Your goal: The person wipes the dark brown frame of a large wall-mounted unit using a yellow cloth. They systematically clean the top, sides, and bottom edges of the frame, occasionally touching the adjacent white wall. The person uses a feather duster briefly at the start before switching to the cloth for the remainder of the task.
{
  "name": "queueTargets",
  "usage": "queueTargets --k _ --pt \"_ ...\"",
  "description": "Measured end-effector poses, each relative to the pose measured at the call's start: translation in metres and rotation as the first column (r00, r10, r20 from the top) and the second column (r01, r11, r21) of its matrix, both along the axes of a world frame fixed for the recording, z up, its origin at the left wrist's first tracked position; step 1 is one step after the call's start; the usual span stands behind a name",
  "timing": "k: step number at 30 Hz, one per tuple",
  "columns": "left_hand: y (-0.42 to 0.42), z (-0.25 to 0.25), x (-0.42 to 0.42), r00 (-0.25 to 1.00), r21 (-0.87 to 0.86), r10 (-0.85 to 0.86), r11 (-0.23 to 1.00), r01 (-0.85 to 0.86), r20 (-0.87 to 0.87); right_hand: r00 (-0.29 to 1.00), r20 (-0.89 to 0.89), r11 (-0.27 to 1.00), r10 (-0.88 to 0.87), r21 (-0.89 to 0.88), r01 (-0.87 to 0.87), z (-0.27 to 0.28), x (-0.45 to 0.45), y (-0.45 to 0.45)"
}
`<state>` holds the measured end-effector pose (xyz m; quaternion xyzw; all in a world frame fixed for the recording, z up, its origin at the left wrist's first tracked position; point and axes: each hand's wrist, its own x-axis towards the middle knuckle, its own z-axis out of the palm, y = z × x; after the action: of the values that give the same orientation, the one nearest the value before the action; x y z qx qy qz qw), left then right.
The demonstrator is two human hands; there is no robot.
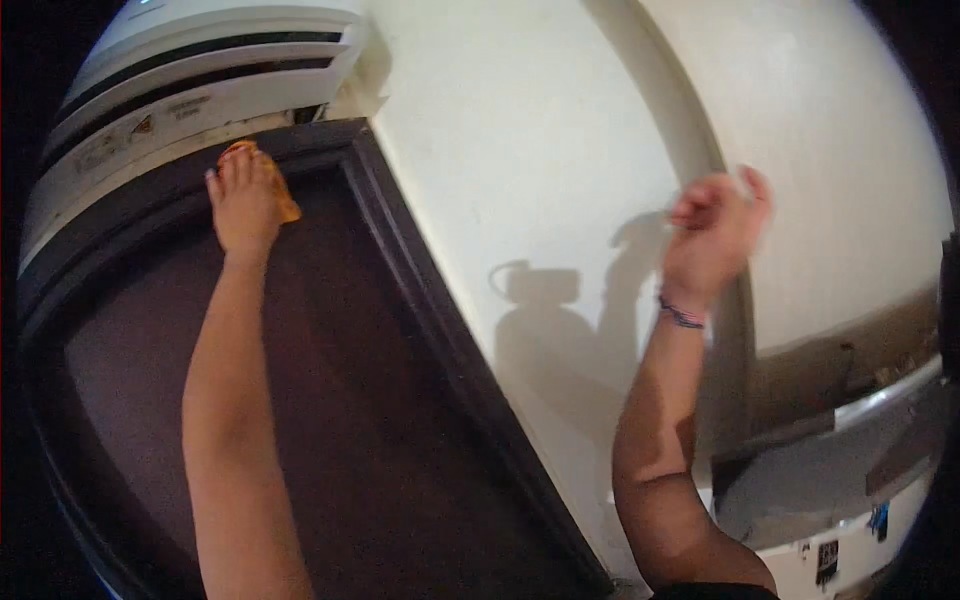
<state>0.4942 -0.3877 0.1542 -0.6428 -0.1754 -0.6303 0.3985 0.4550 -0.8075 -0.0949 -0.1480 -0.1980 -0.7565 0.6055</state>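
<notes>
My left hand (246, 202) lies over an orange cloth (286, 204) and presses it against the upper frame of a dark brown door (360, 360). The cloth shows beyond the fingertips and along the right side of the hand. My right hand (716, 232) is raised in front of the pale wall, slightly blurred, with its fingers partly curled and nothing seen in them. A thin braided bracelet (681, 313) circles the right wrist.
Just above the door frame is a white air conditioner (217, 82) with dark vent slots. A pale wall (480, 172) with a projecting edge (694, 142) stands to the right. A grey shelf-like surface (810, 465) is at the lower right, with small items hanging below it.
</notes>
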Motion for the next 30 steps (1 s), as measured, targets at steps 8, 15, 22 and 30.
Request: queueTargets --k 8,15,22,30 --pt "0.012 0.006 0.021 0.994 0.069 -0.102 0.993 0.1 0.028 0.833 0.258 0.872 0.489 -0.138 -0.469 -0.017 -0.049 -0.037" --pt "-0.007 0.022 0.04 0.983 0.018 -0.175 0.984 0.176 -0.052 0.814 0.248 0.846 0.525 -0.048 -0.531 -0.02 -0.03 -0.02" --pt "-0.066 -0.003 0.093 0.923 -0.012 -0.225 0.972 0.233 -0.313 0.968 -0.245 0.941 0.047 -0.316 -0.126 -0.034 0.069 0.083" --pt "-0.057 -0.094 0.185 0.848 0.164 -0.454 0.847 0.506 -0.272 0.635 -0.336 0.709 -0.695 -0.466 0.53 -0.084 0.201 0.109"
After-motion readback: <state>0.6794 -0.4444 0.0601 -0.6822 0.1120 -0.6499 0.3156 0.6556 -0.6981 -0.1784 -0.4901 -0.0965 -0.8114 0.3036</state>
